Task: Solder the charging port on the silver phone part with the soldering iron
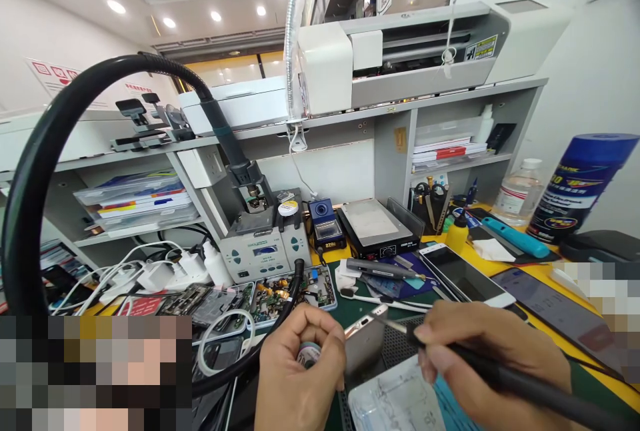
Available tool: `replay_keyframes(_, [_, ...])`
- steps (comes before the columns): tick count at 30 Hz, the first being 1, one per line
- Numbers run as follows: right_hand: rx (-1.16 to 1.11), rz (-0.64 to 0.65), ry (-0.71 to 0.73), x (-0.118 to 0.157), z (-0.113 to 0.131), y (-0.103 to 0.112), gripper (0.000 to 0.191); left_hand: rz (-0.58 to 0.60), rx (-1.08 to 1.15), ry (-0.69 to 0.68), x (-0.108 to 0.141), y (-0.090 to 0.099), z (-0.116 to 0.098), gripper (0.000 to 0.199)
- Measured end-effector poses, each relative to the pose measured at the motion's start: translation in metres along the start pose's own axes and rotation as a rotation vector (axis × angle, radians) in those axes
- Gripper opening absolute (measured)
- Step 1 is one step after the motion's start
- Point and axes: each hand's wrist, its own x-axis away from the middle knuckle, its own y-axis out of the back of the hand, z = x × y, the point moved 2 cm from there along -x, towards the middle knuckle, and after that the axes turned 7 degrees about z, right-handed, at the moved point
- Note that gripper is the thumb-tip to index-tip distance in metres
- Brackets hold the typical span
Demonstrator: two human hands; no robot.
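Note:
My left hand [303, 368] is curled round a small round labelled spool [309, 353], mostly covered by the fingers. In my right hand [480, 344] is a soldering iron [480, 364] with a black handle, gripped like a pen. Its thin metal tip points left, close to the end of a silver phone [367, 341] whose port faces up; whether they touch I cannot tell. The phone stands tilted between my hands, over a black perforated mat [403, 341]. Below my right hand lies a clear plastic box [395, 401].
A white phone [467, 274] and a dark phone [555, 321] lie to the right. Behind stand a hot-air station [265, 251] and a flat heating plate [377, 228]. A tray of circuit parts [327, 284] sits left of centre; a thick black hose [20, 184] arches over the left side.

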Motion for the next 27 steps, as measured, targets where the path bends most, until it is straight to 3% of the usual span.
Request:
replay_keyframes(3, [-0.098, 0.065, -0.115, -0.005, -0.008, 0.003, 0.024, 0.005, -0.005, -0.001, 0.001, -0.001, -0.001, 0.013])
replay_keyframes(9, [-0.096, 0.268, -0.176, -0.017, -0.013, -0.008, 0.025, 0.035, 0.023, 0.001, 0.0, 0.0, 0.0, 0.016])
replay_keyframes(16, [-0.285, 0.345, -0.429, -0.009, -0.027, -0.015, 0.023, 0.234, 0.29, 0.078, -0.01, 0.008, 0.01, 0.033])
replay_keyframes(22, [-0.31, 0.346, -0.444, -0.008, -0.027, -0.015, 0.022, 0.294, 0.498, 0.099, -0.014, 0.014, 0.012, 0.036])
replay_keyframes(27, [-0.306, 0.343, -0.451, -0.006, -0.027, -0.016, 0.023, 0.276, 0.476, 0.011, -0.012, 0.021, 0.007, 0.033])
